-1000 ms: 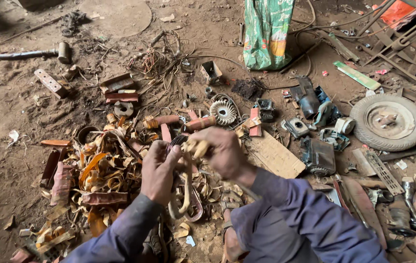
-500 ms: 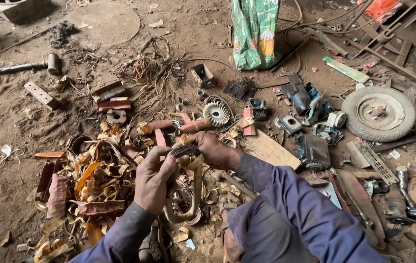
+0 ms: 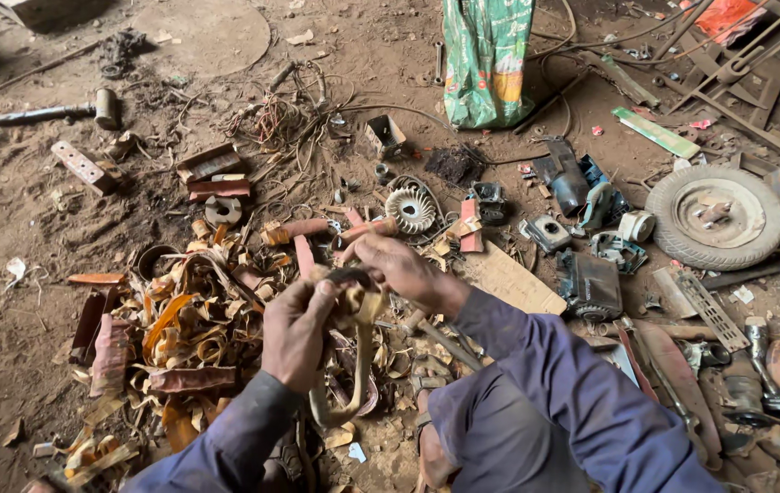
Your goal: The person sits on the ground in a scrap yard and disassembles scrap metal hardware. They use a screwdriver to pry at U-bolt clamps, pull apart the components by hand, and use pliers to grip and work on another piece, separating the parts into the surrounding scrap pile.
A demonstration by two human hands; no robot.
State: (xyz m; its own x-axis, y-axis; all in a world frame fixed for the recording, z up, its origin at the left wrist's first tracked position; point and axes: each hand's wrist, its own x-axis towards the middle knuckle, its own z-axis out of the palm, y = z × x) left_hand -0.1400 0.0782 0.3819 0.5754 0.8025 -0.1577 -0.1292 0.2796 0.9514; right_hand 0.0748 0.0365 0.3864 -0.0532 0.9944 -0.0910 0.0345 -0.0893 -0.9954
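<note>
I pinch a bent tan strip [image 3: 353,351] between both hands, left hand [image 3: 297,333] gripping low, right hand [image 3: 399,269] nipping its top, raised above the scrap pile [image 3: 184,338] so its loop hangs free.

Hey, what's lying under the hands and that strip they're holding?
Under the left hand, right hand and bent strip lie curled metal scraps on the dirt floor. Whatever sits directly beneath the hands is covered.

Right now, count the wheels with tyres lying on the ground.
1: a small tyred wheel lies flat on the dirt at the right, beyond the scrap parts. Others may be hidden among the junk.
</note>
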